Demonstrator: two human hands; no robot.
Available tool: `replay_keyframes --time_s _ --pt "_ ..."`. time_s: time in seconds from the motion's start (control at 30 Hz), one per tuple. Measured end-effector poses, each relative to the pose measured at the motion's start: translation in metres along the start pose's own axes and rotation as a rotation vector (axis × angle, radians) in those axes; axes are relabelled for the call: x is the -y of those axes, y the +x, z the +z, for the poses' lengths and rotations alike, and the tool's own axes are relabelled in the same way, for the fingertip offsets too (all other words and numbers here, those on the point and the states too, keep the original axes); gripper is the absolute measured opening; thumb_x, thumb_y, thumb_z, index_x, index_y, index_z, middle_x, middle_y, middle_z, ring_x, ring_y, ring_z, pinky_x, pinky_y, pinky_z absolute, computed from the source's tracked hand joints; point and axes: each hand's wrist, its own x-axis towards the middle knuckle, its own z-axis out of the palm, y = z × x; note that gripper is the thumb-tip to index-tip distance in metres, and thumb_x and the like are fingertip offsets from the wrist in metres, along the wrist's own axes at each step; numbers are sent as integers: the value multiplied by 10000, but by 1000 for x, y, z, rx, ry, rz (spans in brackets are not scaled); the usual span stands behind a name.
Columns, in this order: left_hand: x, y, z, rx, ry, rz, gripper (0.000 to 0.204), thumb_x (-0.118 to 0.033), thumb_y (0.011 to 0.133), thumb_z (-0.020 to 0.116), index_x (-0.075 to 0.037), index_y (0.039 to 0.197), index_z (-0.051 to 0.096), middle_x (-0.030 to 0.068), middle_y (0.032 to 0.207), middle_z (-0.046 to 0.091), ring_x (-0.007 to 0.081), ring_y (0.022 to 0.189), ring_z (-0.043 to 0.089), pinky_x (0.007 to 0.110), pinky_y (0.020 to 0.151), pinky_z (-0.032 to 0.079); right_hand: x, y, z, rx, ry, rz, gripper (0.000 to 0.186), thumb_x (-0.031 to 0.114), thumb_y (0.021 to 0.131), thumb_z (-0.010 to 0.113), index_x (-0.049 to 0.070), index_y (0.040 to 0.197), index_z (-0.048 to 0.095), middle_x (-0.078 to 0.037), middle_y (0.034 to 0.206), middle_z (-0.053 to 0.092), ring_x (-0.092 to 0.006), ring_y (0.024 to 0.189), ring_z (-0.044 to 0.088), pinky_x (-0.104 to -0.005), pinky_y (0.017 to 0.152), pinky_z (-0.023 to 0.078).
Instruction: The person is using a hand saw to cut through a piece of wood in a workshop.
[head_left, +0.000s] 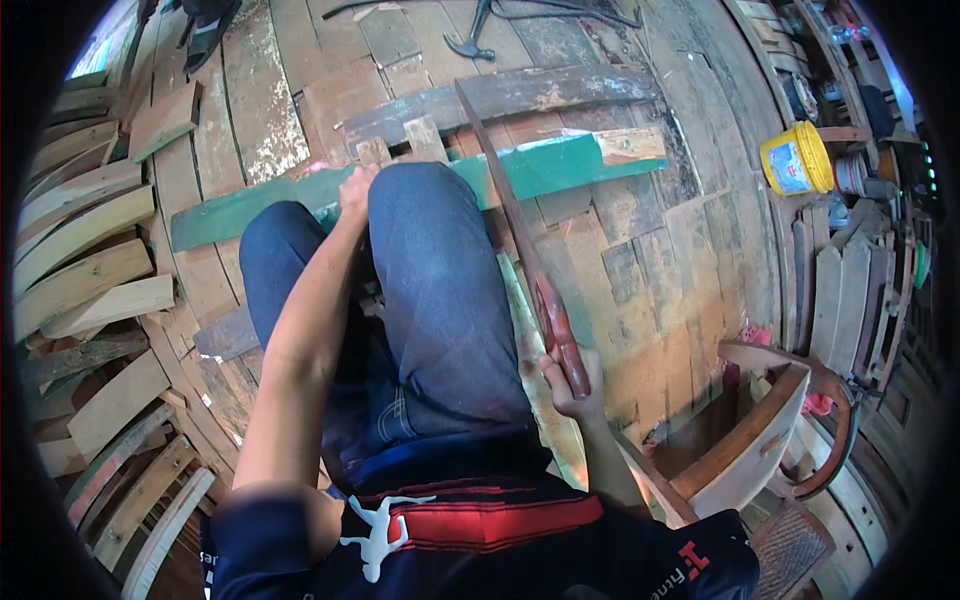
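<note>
My left hand (pixel 356 190) is closed on the near side of a green board (pixel 545 165), just left of my raised knee; its fingertips are partly hidden. The board lies crosswise beyond my knees, with a bare-wood patch at its right end. My right hand (pixel 580 400) grips the reddish wooden handle of a long, narrow tool, apparently a saw seen edge-on (pixel 520 230). Its dark blade slants up-left across the green board toward a weathered grey plank (pixel 590 88) behind it. Short wood blocks (pixel 420 132) sit between the two boards.
A hammer (pixel 470 40) and dark bars lie beyond the boards. Piled planks (pixel 90 260) line the left. On the right are a yellow bucket (pixel 795 160), upright boards (pixel 840 300) and a curved wooden piece (pixel 740 440). A person's sandalled foot (pixel 205 40) is at the upper left.
</note>
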Motion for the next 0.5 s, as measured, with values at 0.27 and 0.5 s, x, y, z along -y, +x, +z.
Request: replay_keyframes --time_s 0.27,0.5 --pt "-10 -1 5 -45 -18 119 313 -286 867 428 -49 991 591 226 987 616 366 928 623 461 771 511 -43 87 30 -120 89 -163 293 45 796 590 42 559 419 -38 470 391 -102 436 404 -288 429 308" --pt "6 -4 2 -29 -2 110 322 -295 853 451 -37 978 597 223 965 623 374 896 630 460 758 514 -18 6 4 -50 33 -156 190 63 785 596 13 627 502 -53 494 394 -119 452 400 -304 434 307"
